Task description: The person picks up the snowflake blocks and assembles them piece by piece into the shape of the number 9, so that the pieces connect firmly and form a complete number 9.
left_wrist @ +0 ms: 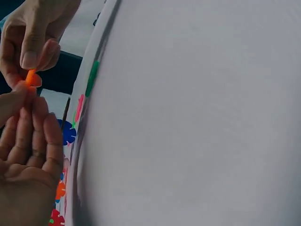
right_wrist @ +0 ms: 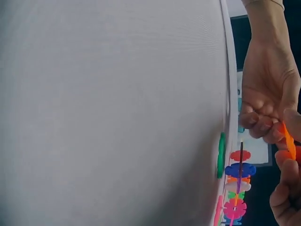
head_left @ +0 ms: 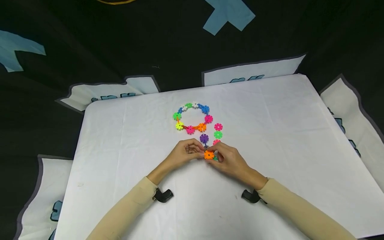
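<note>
An orange flower-shaped notched disc (head_left: 209, 154) is raised off the table between both hands. My left hand (head_left: 187, 151) pinches its left edge with thumb and forefinger; the other fingers bend loosely. From the other side my right hand (head_left: 228, 158) pinches the same disc, seen edge-on in the left wrist view. Just beyond lies a ring of linked notched discs, including a pink disc (head_left: 190, 129) and a yellow disc (head_left: 179, 125). A tail with a purple disc (head_left: 204, 138) runs from the ring toward the hands, its near end partly hidden.
Right of the tail lie a loose pink disc (head_left: 218, 126), a green disc (head_left: 218, 134) and another pink disc partly covered by the right hand. A further green disc (right_wrist: 221, 155) lies flat below the hands. All rest on a white-covered table (head_left: 285, 133) before dark curtains.
</note>
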`<state>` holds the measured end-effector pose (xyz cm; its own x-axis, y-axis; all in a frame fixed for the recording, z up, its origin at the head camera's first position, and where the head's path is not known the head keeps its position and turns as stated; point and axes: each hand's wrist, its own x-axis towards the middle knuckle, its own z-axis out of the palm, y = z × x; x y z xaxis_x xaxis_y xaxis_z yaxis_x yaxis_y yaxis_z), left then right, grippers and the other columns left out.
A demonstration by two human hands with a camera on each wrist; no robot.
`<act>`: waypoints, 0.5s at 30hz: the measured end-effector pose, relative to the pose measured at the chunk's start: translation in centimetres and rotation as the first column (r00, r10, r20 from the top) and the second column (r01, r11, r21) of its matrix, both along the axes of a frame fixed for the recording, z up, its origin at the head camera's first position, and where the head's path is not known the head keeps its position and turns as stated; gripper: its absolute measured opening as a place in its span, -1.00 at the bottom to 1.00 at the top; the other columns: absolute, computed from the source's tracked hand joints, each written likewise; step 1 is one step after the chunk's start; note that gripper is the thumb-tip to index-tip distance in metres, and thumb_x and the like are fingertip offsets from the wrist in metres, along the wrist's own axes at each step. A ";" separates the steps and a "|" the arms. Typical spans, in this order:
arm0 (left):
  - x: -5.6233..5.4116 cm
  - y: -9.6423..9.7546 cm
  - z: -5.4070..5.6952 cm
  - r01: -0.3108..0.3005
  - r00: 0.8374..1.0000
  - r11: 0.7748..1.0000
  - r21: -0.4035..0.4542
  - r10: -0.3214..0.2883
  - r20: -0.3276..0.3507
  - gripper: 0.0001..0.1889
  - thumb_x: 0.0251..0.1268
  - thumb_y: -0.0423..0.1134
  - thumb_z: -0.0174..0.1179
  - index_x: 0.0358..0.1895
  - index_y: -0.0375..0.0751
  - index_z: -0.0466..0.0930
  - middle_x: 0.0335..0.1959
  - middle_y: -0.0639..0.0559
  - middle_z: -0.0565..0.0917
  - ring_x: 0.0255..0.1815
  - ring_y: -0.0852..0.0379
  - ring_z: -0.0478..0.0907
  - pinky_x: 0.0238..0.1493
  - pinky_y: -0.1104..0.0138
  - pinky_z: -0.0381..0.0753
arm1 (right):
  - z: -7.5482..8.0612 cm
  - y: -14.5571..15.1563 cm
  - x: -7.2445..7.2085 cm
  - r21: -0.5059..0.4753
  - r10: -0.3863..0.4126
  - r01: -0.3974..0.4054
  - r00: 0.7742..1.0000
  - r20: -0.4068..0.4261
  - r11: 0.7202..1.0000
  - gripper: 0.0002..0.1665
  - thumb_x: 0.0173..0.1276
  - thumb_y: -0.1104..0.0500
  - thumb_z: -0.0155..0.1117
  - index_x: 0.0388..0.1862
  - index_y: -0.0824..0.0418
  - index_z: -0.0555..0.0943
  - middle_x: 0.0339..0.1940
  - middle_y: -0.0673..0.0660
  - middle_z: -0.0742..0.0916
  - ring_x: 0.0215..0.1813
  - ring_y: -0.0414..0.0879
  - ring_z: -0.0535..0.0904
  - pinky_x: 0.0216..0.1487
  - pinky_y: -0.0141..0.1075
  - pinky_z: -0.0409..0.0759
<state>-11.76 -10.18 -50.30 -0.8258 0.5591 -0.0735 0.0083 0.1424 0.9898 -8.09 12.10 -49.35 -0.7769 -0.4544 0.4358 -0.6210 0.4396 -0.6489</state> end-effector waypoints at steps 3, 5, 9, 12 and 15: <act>0.0 -0.7 -0.2 0.007 1.000 0.999 -0.049 -0.008 -0.024 -0.76 0.23 -0.44 0.30 -0.04 -0.39 0.63 -0.22 -0.26 0.70 -0.30 0.21 0.63 -0.20 0.42 0.65 | 0.2 0.5 -0.6 0.030 0.055 -0.056 0.998 0.041 0.998 -0.50 0.10 0.17 0.55 0.03 0.21 0.63 -0.30 0.07 0.65 -0.49 -0.20 0.39 -0.49 -0.49 0.36; 0.1 -1.4 -0.3 -0.023 0.997 0.995 -0.100 0.016 -0.073 -0.78 0.23 -0.39 0.32 -0.06 -0.30 0.68 -0.23 -0.15 0.73 -0.29 0.22 0.64 -0.19 0.40 0.65 | 0.2 1.0 -1.4 0.100 0.071 -0.080 0.993 0.091 0.992 -0.45 0.17 0.17 0.50 0.15 0.15 0.59 -0.22 0.07 0.62 -0.42 -0.16 0.43 -0.44 -0.46 0.40; 0.6 -2.6 -0.7 -0.096 0.971 0.978 -0.188 0.050 -0.234 -0.86 0.18 -0.39 0.35 -0.20 -0.18 0.73 -0.31 0.01 0.75 -0.34 0.22 0.62 -0.23 0.38 0.64 | 0.1 1.8 -3.2 0.326 0.113 -0.162 0.980 0.163 0.931 -0.29 0.23 0.19 0.44 0.37 -0.04 0.46 -0.15 0.03 0.57 -0.34 -0.19 0.42 -0.38 -0.45 0.41; 0.8 -2.7 -1.0 -0.107 0.934 0.970 -0.219 0.023 -0.356 -0.88 0.14 -0.41 0.34 -0.27 -0.15 0.72 -0.38 0.07 0.72 -0.39 0.25 0.58 -0.29 0.39 0.62 | 0.0 1.7 -4.1 0.425 0.184 -0.239 0.968 0.168 0.873 -0.27 0.25 0.18 0.42 0.40 -0.06 0.44 -0.17 0.00 0.57 -0.33 -0.22 0.40 -0.36 -0.44 0.41; 1.0 -2.4 -1.1 -0.120 0.900 0.965 -0.235 0.006 -0.436 -0.88 0.08 -0.42 0.35 -0.32 -0.14 0.69 -0.43 0.09 0.70 -0.42 0.28 0.57 -0.32 0.41 0.61 | -0.1 1.1 -4.5 0.422 0.213 -0.262 0.964 0.158 0.868 -0.42 0.26 0.15 0.42 0.28 0.02 0.55 -0.18 -0.01 0.60 -0.31 -0.23 0.44 -0.31 -0.42 0.48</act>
<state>-10.78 -12.58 -51.38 -0.8410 0.5153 0.1647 0.4052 0.3983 0.8229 -12.60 13.25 -49.42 -0.6507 -0.7557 0.0741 -0.6831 0.5400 -0.4918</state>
